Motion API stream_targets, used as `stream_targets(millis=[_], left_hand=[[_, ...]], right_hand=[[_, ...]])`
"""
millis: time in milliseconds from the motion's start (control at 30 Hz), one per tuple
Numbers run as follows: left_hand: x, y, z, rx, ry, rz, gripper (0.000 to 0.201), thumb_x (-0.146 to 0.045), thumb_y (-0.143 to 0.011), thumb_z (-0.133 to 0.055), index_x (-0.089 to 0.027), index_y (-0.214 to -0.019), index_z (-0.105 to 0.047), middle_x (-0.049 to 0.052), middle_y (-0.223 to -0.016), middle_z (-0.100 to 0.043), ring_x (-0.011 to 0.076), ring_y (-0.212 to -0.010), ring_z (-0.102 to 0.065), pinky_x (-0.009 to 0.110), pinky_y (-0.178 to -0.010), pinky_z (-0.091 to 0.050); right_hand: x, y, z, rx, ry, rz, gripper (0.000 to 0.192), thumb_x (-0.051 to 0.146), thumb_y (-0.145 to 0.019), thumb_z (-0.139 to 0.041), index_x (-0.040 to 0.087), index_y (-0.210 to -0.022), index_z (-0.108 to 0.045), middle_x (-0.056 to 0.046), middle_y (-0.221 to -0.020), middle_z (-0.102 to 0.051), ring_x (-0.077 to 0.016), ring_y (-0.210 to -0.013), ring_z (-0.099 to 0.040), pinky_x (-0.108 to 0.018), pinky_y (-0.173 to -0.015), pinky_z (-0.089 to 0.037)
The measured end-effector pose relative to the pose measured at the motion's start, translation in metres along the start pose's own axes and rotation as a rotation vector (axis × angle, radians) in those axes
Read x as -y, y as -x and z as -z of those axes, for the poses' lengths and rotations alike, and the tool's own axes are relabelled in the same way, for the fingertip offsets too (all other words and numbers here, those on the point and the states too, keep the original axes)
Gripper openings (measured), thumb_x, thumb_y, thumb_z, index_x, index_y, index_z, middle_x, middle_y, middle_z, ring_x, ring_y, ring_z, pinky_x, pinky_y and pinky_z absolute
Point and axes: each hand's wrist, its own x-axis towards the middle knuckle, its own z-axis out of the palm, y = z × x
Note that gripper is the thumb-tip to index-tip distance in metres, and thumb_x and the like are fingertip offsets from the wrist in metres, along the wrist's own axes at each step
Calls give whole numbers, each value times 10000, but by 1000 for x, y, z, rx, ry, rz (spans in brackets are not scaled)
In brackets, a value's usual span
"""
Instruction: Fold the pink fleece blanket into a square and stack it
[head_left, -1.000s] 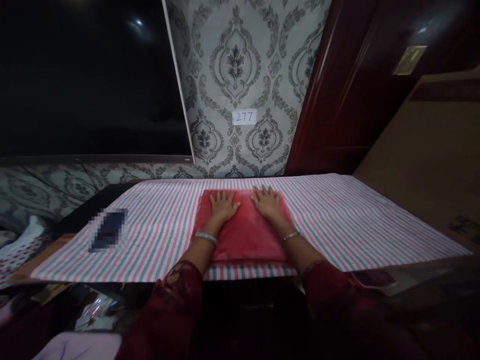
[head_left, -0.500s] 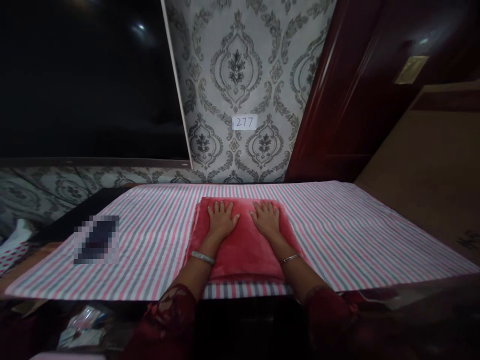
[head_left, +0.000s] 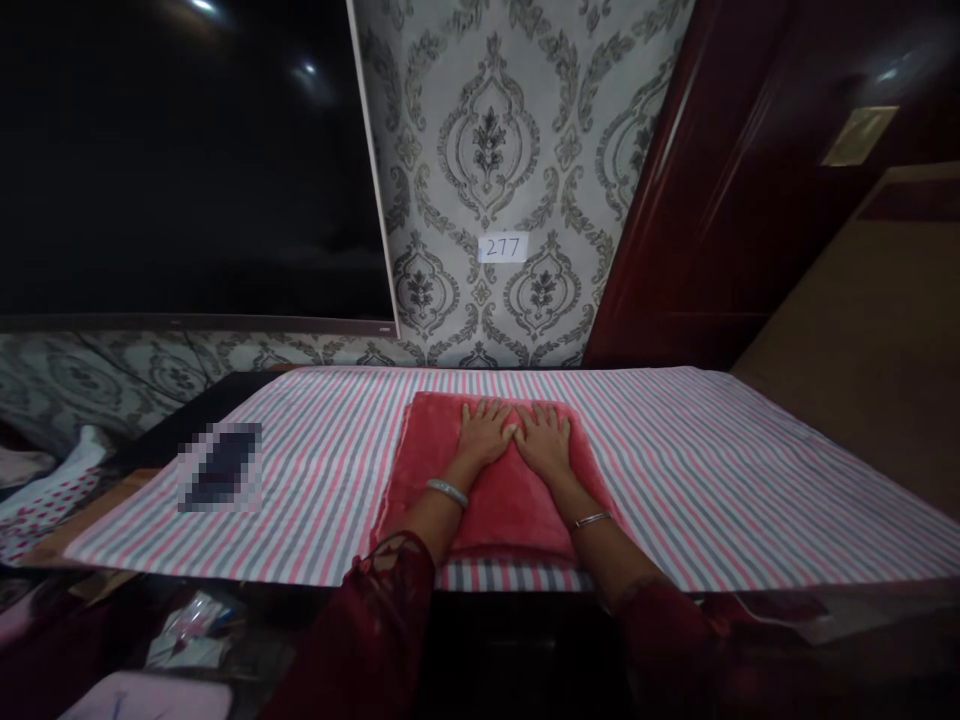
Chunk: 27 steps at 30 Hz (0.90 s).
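On the far left of the worktop (head_left: 750,470), which is covered by a pink, grey and white striped cloth (head_left: 330,470), lies a dark flat object (head_left: 222,466), blurred so I cannot tell what it is. It sits well apart from my hands. Near the middle of the cloth lies a red folded towel (head_left: 427,450), squared up and flat, its near edge close to the worktop's front edge.

My left hand (head_left: 486,432) rests palm down on the far half of the towel, fingers (head_left: 480,410) stretched out flat and slightly spread, gripping nothing. A silver bangle (head_left: 448,491) circles that wrist.

My right hand (head_left: 546,440) lies just beside it, also palm down on the towel, fingers (head_left: 559,415) extended and holding nothing; the two thumbs meet or nearly meet between the hands. A thin bracelet (head_left: 591,519) sits on that wrist.

On the patterned wall behind, a small label (head_left: 502,247) reads 277.
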Motion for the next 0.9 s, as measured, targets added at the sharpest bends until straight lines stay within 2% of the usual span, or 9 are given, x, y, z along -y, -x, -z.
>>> stream_targets(millis=[133, 300, 400, 467, 567, 633, 700, 833, 900], left_hand=[[12, 2, 7, 13, -46, 11, 631, -522, -1000, -313, -245, -1563, -376, 77, -1653, -312, 324, -1539, -217, 633, -1240, -78], [58, 11, 37, 59, -146, 237, 669, -563, -994, -305, -215, -1561, -374, 118, -1639, -337, 353, -1525, -237, 664, -1222, -66], [83, 22, 43, 39, -121, 360, 670, -562, -997, -274, -218, -1567, -353, 105, -1660, -296, 358, -1521, -235, 685, -1198, -166], [90, 29, 41, -8, -94, 391, 667, -553, -998, -255, -228, -1576, -331, 90, -1676, -261, 357, -1519, -239, 669, -1176, -254], [91, 32, 36, -42, -89, 383, 664, -540, -995, -251, -230, -1576, -332, 95, -1668, -281, 343, -1503, -280, 597, -1151, -354], [91, 30, 37, -9, -83, 377, 670, -542, -991, -250, -234, -1582, -321, 94, -1667, -283, 331, -1490, -313, 548, -1137, -394], [91, 26, 45, 40, -74, 376, 681, -555, -987, -253, -244, -1591, -302, 87, -1676, -263, 341, -1486, -325, 557, -1133, -396], [77, 36, 63, 87, -150, 382, 684, -572, -981, -300, -230, -1571, -355, 120, -1668, -270, 415, -1516, -229, 683, -1177, -227], [59, 56, 65, 58, -201, 284, 667, -555, -994, -297, -198, -1549, -399, 150, -1651, -302, 404, -1531, -191, 672, -1203, -151]], right_hand=[[1, 0, 1, 20, 4, -9, 552, 398, -1014, -383, 255, -1544, -441, -110, -1625, -364, -353, -1500, -268, -600, -1190, -165], [1, 0, 3, 24, 25, -19, 556, 407, -1018, -366, 259, -1551, -426, -101, -1625, -367, -337, -1504, -261, -586, -1194, -165], [2, 0, 3, 18, 20, -27, 554, 412, -1020, -362, 261, -1548, -431, -101, -1618, -379, -335, -1501, -266, -585, -1192, -169], [2, 0, 2, 16, 12, -28, 552, 417, -1020, -363, 262, -1545, -437, -102, -1616, -382, -337, -1500, -270, -583, -1192, -174], [2, 0, 4, 28, 5, -19, 554, 427, -1024, -355, 262, -1548, -428, -103, -1624, -368, -336, -1502, -267, -582, -1195, -168], [0, -2, 8, 60, 1, -18, 564, 439, -1030, -339, 261, -1561, -402, -103, -1637, -341, -334, -1510, -247, -583, -1197, -158], [-2, -5, 15, 126, 0, -16, 581, 462, -1036, -323, 260, -1578, -366, -104, -1655, -301, -333, -1522, -218, -580, -1199, -154], [-9, 3, 36, 280, -14, 47, 613, 507, -1040, -322, 265, -1603, -303, -103, -1675, -245, -329, -1539, -183, -568, -1203, -169], [-12, 21, 42, 269, -28, 101, 605, 509, -1044, -318, 288, -1606, -290, -98, -1671, -259, -335, -1536, -198, -579, -1197, -184]])
